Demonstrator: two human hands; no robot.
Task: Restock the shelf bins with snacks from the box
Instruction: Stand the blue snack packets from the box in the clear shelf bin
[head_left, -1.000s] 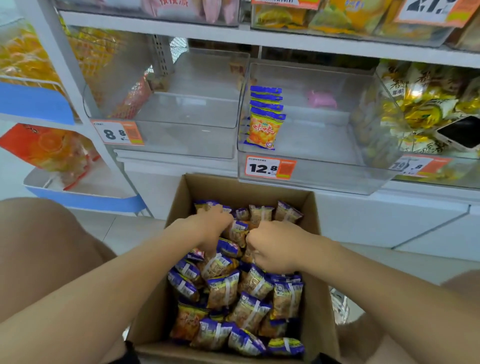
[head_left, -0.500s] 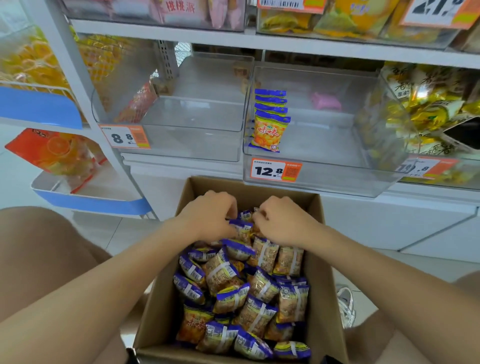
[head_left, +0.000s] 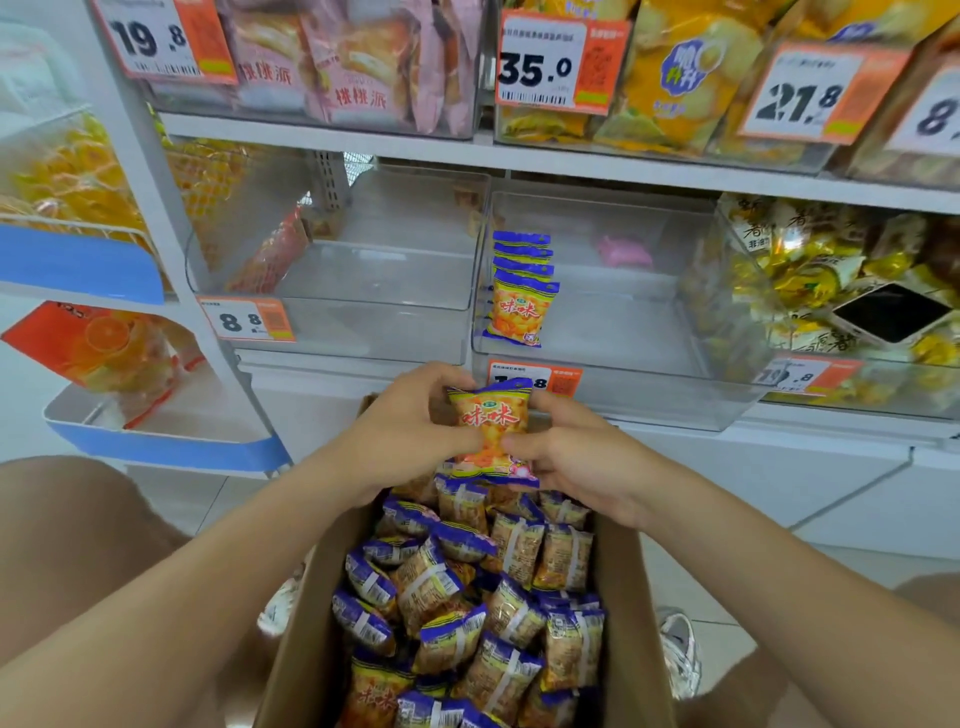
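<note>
Fingers of the left hand (head_left: 410, 431) and right hand (head_left: 574, 460) grasp one orange snack packet (head_left: 491, 428) at centre frame, just above the open box (head_left: 618, 597) of packets, below the clear bin (head_left: 623, 327) holding a short row of packets (head_left: 519, 301).

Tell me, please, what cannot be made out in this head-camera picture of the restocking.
Head view: the price tag is partly covered by the held packet; its number cannot be read.
Head view: whether the left hand and right hand hold further packets behind it is hidden.
Head view: the box is cut off by the bottom edge.
Head view: the pink item is too blurred to identify.
</note>
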